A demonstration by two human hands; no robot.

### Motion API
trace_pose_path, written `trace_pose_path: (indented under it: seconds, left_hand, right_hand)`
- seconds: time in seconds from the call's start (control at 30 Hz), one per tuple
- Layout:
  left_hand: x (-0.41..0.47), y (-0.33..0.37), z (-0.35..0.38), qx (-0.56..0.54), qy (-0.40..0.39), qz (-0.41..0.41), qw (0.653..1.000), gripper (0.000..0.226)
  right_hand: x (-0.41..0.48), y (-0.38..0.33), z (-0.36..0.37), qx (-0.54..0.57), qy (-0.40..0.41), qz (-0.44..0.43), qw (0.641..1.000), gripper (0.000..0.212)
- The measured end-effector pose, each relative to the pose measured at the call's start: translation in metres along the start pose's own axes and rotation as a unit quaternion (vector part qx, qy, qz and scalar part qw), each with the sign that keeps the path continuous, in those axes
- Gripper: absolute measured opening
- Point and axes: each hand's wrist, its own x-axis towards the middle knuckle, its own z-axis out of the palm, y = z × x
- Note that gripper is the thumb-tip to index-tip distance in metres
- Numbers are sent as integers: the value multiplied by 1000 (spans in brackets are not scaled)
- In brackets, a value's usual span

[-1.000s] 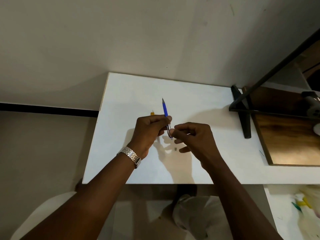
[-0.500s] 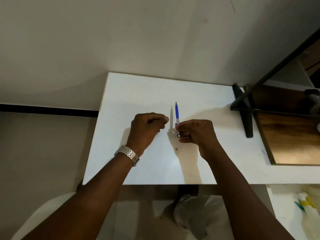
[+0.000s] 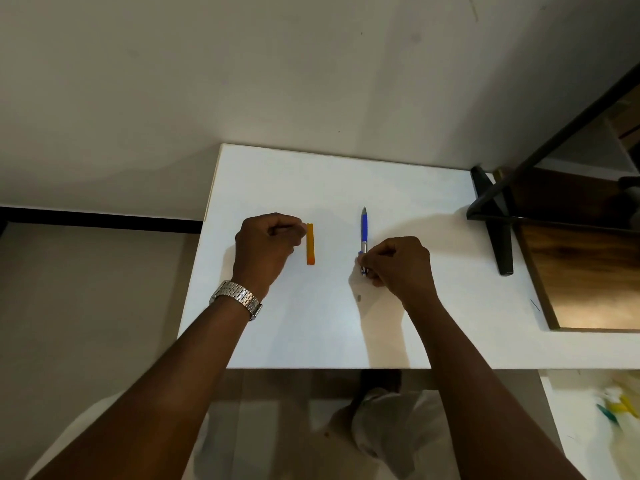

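The slim blue and silver pen (image 3: 364, 230) lies tip-away in the middle of the white worktop (image 3: 346, 181), its near end pinched by the curled fingers of the right hand (image 3: 398, 265). It seems to be at the point of being set down, so the next move likely calls for a clean release without rolling. The left hand (image 3: 266, 244) is curled beside the far end of a short orange plastic bar (image 3: 310, 244) left of the pen, but whether it grips the bar cannot be told. The pen's near end is hidden, and a tiny grey speck (image 3: 359, 298) nearby is too small to identify.

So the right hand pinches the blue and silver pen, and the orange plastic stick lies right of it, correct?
No. The head view shows the orange plastic stick lying left of the blue and silver pen, which the right hand does pinch.
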Motion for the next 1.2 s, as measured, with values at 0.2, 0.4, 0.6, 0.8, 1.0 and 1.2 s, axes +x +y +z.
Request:
trace_pose_path:
  seconds: [0.2,0.4,0.6,0.8,1.0,1.2]
  left_hand:
    - [1,1,-2,2,10,-1,1000,10]
    - [0,-1,-4,19,19,3,1000,11]
    - [0,-1,-8,15,11,-12,1000,10]
    - [3,1,-9,2,17,-65,998,29]
    - [3,5,-7,-60,-17,-96,993,20]
    - [4,6,-7,-93,-14,-95,991,11]
  right_hand:
    - [-15,-30,23,-56,43,-128,989,23]
    - [-35,-43,75,-211,-5,-173,962,42]
    - [-35,-52,81,-196,-12,-126,972,27]
    - [-42,-55,70,-67,19,-113,991,25]
    - [-44,-55,63,30,-15,-87,996,21]
    - [-46,-61,55,272,-128,86,950,13]
